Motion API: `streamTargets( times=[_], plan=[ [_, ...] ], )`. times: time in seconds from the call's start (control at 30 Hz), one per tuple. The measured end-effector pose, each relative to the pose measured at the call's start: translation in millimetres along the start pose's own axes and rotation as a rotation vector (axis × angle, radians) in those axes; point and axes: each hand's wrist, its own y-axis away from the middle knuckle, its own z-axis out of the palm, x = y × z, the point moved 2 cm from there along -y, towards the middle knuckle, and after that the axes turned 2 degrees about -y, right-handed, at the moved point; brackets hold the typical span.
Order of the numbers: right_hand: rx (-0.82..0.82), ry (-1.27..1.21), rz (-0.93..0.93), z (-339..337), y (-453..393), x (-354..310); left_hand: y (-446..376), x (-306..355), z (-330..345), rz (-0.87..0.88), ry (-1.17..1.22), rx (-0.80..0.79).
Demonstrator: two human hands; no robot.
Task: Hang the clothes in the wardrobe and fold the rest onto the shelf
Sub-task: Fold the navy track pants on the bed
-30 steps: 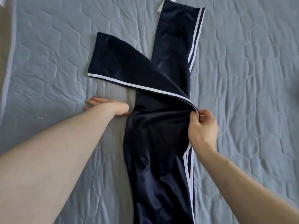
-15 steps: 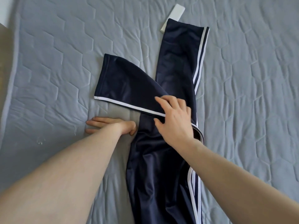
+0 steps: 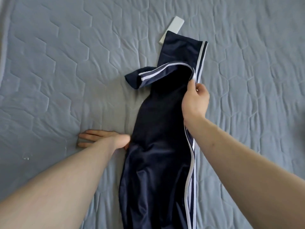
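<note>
Dark navy track pants (image 3: 158, 146) with white side stripes lie lengthwise on the grey quilted bed cover (image 3: 66, 71). My right hand (image 3: 195, 101) pinches the striped edge of the upper leg and holds it lifted, so that leg curls over the lower one, its cuff (image 3: 133, 79) hanging to the left. My left hand (image 3: 102, 139) lies flat on the bed cover with straight fingers, its thumb side against the left edge of the pants. The lower leg stretches away toward the top of the view.
A small white rectangular object (image 3: 173, 28) lies on the bed cover just beyond the far cuff, partly under it. The bed's left edge (image 3: 3, 47) runs along the left of the view.
My right hand went from lying on the spread-out leg to pinching its striped edge and drawing it rightward over the other leg. My left hand stayed put.
</note>
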Motion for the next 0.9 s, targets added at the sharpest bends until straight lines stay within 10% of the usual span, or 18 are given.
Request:
streamTargets(
  times=[0.17, 0.53, 0.9],
  plan=[
    [-0.088, 0.310, 0.100, -21, -29, 27, -6, 0, 9, -0.030, 0.060, 0.147],
    [-0.256, 0.776, -0.453, 31, -47, -10, 2, 5, -2, -0.023, -0.236, -0.005],
    [-0.116, 0.506, -0.329, 37, -95, -54, 9, 9, 1, -0.092, -0.253, 0.035]
  ],
)
